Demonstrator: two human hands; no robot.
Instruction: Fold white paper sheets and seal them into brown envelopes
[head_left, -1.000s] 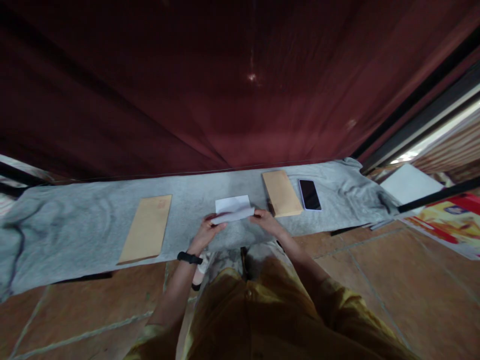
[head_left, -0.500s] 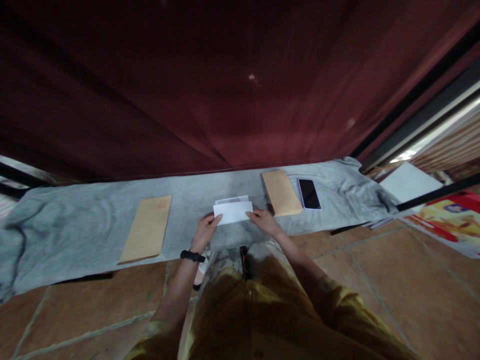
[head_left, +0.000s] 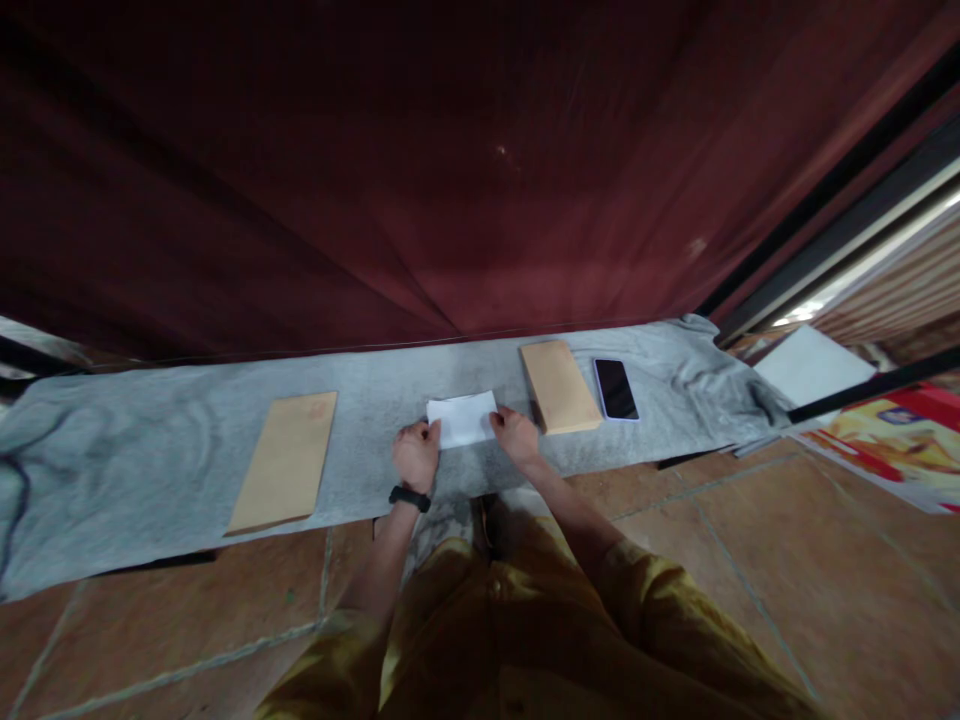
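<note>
A folded sheet of white paper lies on the grey cloth in front of me, its layers nearly lined up. My left hand, with a black band on the wrist, pinches its left edge between thumb and curled fingers. At the right edge, my right hand grips the paper the same way. A stack of brown envelopes rests just to the right of my right hand. Farther off to the left, another brown envelope lies flat and slanted.
The grey cloth covers a long, narrow bench against a dark red curtain. A phone lies right of the envelope stack. Farther right are a white board and a red-and-yellow printed box. Tiled floor shows below.
The paper's upper flap and front layer, offset before, now nearly coincide. My left hand has turned more upright and its wrist has shifted right; both hands keep hold of the edges.
</note>
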